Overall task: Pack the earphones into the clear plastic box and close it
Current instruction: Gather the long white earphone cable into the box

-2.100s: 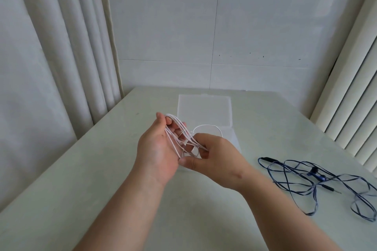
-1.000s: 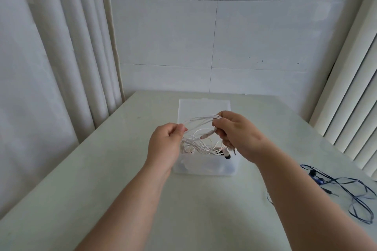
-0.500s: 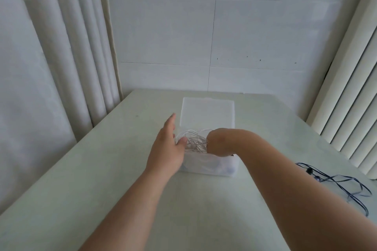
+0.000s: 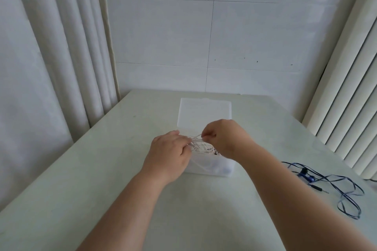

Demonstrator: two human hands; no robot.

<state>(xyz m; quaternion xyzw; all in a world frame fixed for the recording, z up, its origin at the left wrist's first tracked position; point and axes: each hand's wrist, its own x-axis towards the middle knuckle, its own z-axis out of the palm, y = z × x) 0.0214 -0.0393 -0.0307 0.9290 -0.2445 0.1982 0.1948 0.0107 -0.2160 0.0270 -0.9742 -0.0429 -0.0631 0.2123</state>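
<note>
Centre frame, left to right: your left hand (image 4: 169, 155) curls its fingers on the coiled white earphone cable (image 4: 201, 144), whose loops rise out of the clear rectangular plastic box (image 4: 212, 168). Your right hand (image 4: 223, 138) pinches the same loops from the opposite side. The box lies directly below both grips, and its translucent lid (image 4: 205, 112) lies open behind. At lower right, tangled blue earphones (image 4: 326, 183) lie well apart on the pale table (image 4: 102, 169).

The white earphones (image 4: 201, 144) showed against the clear plastic box (image 4: 212, 169), milky and translucent like its lid (image 4: 205, 112). The blue earphones (image 4: 309, 177) had a dark navy cable. The worktop (image 4: 102, 169) was pale grey-green, the wall (image 4: 163, 36) white tile with thin dark grid lines, the curtain (image 4: 51, 57) white and the blinds (image 4: 346, 108) cream-striped.
</note>
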